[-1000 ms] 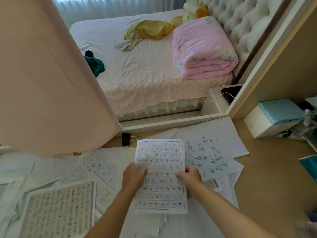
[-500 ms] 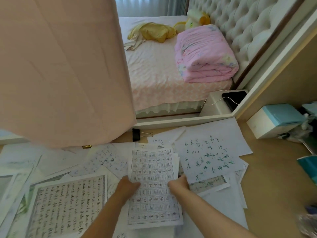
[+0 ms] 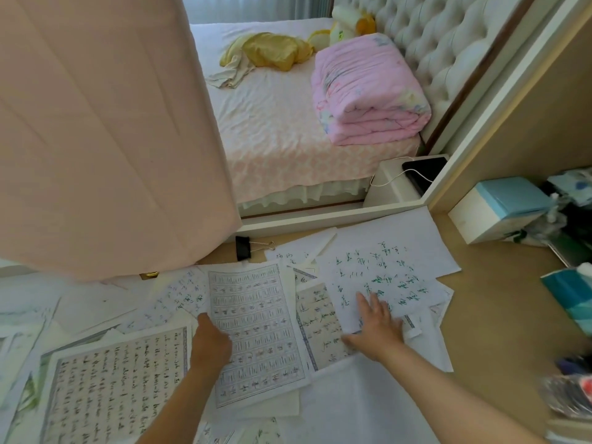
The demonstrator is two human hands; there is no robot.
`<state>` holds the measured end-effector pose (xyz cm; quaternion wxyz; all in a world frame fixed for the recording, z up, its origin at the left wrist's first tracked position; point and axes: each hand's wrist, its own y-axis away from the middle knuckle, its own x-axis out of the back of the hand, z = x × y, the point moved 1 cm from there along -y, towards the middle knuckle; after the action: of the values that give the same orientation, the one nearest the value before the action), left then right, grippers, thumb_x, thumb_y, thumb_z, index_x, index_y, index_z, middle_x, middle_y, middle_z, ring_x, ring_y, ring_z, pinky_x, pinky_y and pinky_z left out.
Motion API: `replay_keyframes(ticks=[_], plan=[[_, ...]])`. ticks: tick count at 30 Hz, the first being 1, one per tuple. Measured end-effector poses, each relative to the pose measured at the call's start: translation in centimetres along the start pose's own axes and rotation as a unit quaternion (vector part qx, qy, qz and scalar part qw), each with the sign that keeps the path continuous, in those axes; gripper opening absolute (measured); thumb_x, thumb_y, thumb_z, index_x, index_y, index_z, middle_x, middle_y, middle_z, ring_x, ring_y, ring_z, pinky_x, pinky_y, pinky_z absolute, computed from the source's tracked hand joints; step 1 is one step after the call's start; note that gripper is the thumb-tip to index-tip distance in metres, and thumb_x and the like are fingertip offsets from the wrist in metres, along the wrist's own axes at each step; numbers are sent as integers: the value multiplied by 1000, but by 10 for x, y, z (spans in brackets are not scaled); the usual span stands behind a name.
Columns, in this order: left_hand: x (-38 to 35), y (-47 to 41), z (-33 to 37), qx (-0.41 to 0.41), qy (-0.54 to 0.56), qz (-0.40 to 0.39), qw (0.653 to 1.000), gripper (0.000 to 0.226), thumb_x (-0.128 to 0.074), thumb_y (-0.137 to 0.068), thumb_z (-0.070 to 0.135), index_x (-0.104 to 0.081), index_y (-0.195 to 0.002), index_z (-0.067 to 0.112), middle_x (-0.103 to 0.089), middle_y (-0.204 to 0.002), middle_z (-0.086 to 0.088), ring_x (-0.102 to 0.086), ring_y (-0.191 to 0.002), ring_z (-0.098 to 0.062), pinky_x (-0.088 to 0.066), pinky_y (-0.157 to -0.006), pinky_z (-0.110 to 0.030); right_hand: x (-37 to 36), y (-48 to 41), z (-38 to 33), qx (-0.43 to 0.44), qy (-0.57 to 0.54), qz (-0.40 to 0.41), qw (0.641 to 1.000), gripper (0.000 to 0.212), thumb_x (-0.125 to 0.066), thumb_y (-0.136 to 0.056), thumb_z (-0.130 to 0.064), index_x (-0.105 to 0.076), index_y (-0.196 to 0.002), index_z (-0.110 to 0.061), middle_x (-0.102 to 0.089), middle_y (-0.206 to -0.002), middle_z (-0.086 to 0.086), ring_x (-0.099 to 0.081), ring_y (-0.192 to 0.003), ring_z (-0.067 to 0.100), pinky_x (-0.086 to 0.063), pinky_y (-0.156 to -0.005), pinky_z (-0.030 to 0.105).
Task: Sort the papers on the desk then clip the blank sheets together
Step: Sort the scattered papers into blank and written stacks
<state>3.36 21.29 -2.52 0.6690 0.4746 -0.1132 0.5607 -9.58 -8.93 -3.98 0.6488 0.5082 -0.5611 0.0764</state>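
The grid-printed white practice sheet [image 3: 256, 331] lies mid-desk, its long axis running 12 to 6 o'clock. The left hand [image 3: 209, 342] pinches its 9 o'clock edge. The right hand [image 3: 376, 328], well apart, presses flat with fingers spread on a white sheet of green handwriting [image 3: 384, 274]. One black binder clip [image 3: 243, 248] sits at 12 o'clock, handles pointing to 3. Bare wooden desk [image 3: 499, 299] opens at 3 o'clock.
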Motion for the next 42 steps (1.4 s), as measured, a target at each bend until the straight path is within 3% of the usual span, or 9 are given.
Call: replay_keyframes(ticks=[5,9,12,15,24,29,34,38,42], plan=[[-6,9,7,-88,-205,57,973,98,-72,-84,20,-5,-153,6,-10,-157,-18,-16,-143,-37,-27,-115,-48,-15,5,11,101,86,133,982,65,-59,-90,-51,-38,-146,-25,-49,-140,0,-49,-122,22,-44,-94,34],[-15,12,31,-207,-92,26,974,67,-68,-89,27,-36,-146,14,-37,-146,-9,-35,-134,-27,-35,-110,-44,-14,7,-1,154,4,245,957,52,-61,-81,3,-61,-128,-18,-72,-111,4,-68,-96,26,-50,-79,36],[-18,15,57,-198,10,-74,977,42,-60,-96,27,-51,-135,15,-58,-130,-2,-58,-108,-14,-53,-90,-32,-8,7,-9,126,-14,136,983,83,-65,-85,-36,-20,-155,-29,-19,-161,4,-17,-149,33,-14,-116,48],[-25,22,72,-248,-64,-103,961,40,-60,-96,27,-54,-134,18,-60,-128,2,-60,-107,-12,-52,-92,-30,-10,9,-4,101,32,-30,994,115,-66,-72,-68,9,-154,-40,26,-160,-3,22,-149,26,-2,-116,58],[-95,11,120,-304,-219,-137,917,70,-54,-96,41,-22,-154,19,-29,-158,-2,-27,-145,-23,-32,-115,-44,-16,32,38,263,-11,-26,964,51,-57,-81,-48,-51,-132,-43,0,-163,-18,14,-148,2,3,-120,56],[-131,10,139,-284,-284,-162,901,87,-64,-89,45,-17,-153,11,-26,-157,-10,-24,-143,-29,-29,-116,-45,-1,13,63,44,-50,26,997,65,-45,-92,-56,-20,-151,-46,16,-163,-8,19,-150,21,-1,-118,57],[-146,7,153,-245,-357,-148,889,60,-62,-85,56,-50,-127,14,-60,-120,-6,-59,-110,-25,-48,-98,-42,7,4,93,106,-16,-27,994,81,-61,-85,-51,-14,-152,-47,17,-163,-11,19,-150,16,1,-120,53],[-150,14,159,-216,-235,-252,913,25,-60,-92,39,-64,-107,19,-68,-103,-1,-66,-92,-20,-56,-88,-40,12,0,105,155,-47,4,987,77,-65,-84,-39,-25,-150,-44,7,-164,-11,12,-151,11,2,-122,45],[-135,27,167,-235,-93,-232,939,20,-55,-98,27,-64,-114,20,-66,-106,1,-65,-94,-19,-55,-78,-32,16,-4,108,51,-141,93,984,87,-66,-85,-47,-16,-154,-34,5,-165,1,5,-151,23,-7,-121,43]])
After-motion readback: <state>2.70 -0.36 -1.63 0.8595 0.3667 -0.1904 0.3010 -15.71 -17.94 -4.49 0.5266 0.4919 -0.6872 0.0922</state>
